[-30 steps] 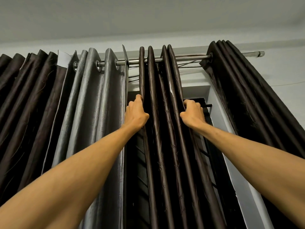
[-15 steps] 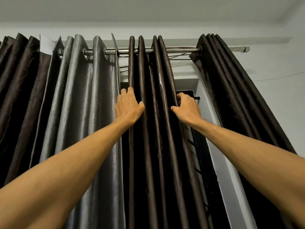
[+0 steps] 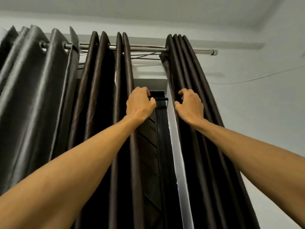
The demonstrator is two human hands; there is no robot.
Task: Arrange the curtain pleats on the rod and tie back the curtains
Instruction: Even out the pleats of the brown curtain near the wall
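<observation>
a: why are the two dark panels held so high up?

b: the folds are set by the eyelets on the rod (image 3: 145, 48), so a grip close beneath it is judged to move them most directly. the left hand (image 3: 140, 103) is curled round the outer pleat of the middle curtain (image 3: 102, 96). the right hand (image 3: 189, 104) is closed, thumb against fingers, on the leading edge of the right curtain (image 3: 186, 66).

a: and where is the cloth hung?

b: both panels are threaded on the rod, well apart, with a bare length of rod between them. whether the gap is meant to be widened or closed cannot be told. no tie-back is seen, so that step is judged not yet begun.

a: what else is found around?

b: a grey curtain (image 3: 33, 80) is bunched at the left, just beside the middle one. a dark louvred window (image 3: 148, 138) and its white frame (image 3: 176, 146) are shown in the gap. thin cords (image 3: 143, 56) are strung behind the rod, and a wire (image 3: 255, 78) is run along the wall.

a: is anything in the way?

b: the cords could be snagged if eyelets are slid across. the right panel would be stopped by the end cap (image 3: 214, 52).
</observation>
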